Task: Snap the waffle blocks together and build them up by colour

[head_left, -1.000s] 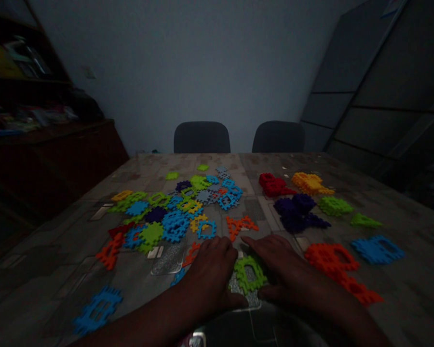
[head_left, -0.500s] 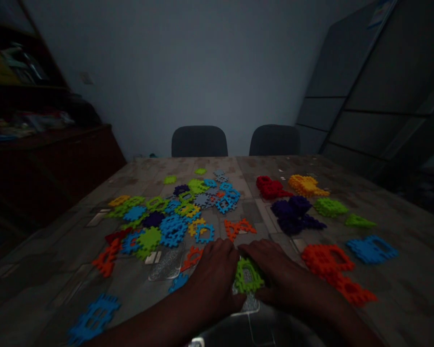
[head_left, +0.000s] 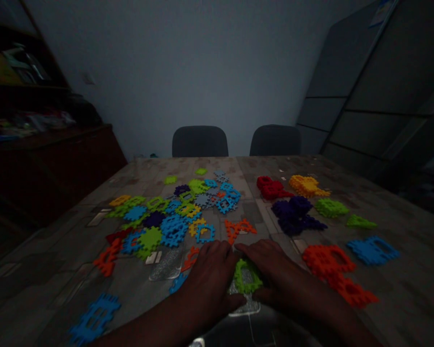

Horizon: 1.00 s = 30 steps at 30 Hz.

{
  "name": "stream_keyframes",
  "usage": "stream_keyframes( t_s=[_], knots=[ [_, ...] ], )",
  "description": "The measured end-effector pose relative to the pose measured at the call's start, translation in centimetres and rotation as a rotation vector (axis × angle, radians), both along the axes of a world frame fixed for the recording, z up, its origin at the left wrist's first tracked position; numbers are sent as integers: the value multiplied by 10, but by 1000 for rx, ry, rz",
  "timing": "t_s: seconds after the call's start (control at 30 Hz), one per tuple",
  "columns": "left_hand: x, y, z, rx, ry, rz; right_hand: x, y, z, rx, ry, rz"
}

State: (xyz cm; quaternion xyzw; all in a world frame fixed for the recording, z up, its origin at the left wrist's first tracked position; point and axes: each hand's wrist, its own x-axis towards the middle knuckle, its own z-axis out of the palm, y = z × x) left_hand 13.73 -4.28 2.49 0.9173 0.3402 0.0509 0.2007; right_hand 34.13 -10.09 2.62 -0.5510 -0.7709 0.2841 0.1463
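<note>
A lime-green interlocking plastic building piece (head_left: pixel 245 289) with an arched opening lies low near the table's front edge, between my two hands. My right hand (head_left: pixel 269 270) grips it, fingers curled over its far right side and thumb at its lower right corner. On its left, my left hand (head_left: pixel 214 272) has its fingers bent against the far left edge, the fingertips partly hidden. My left thumb lies just below the piece. Beyond the hands are orange triangular frame pieces (head_left: pixel 232 233); another orange piece (head_left: pixel 191 259) and a blue one (head_left: pixel 177 284) are partly behind my left hand.
Mixed pieces (head_left: pixel 173 230) spread over the left and middle of the table. At right are colour-grouped piles: red (head_left: pixel 273 189), yellow (head_left: pixel 305 185), purple (head_left: pixel 292 214), green (head_left: pixel 331 207), blue (head_left: pixel 371 249) and orange (head_left: pixel 327 262). Two chairs (head_left: pixel 199 141) stand at the far edge.
My hands have shifted very slightly around the green piece, which has tilted or moved a little left. The other pieces stay where they were.
</note>
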Motion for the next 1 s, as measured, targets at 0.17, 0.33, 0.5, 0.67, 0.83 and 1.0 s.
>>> stream_keyframes(
  t_s=[0.17, 0.33, 0.5, 0.67, 0.83, 1.0],
  knots=[
    [-1, -2, 1, -8, 21, 1, -2, 0, 0, 9, -8, 20],
    [1, 0, -7, 21, 1, 3, -4, -1, 1, 28, 26, 49],
    [3, 0, -11, 41, 12, 4, -4, 0, -3, 26, -13, 39],
    [4, -2, -12, 56, -6, 27, -6, 1, -5, 40, -24, 53],
    [3, -1, -11, 45, 23, 19, -8, -1, -5, 28, -29, 26],
    [1, 0, -8, 33, -23, 1, -6, -1, -10, 47, -16, 43]
  ],
)
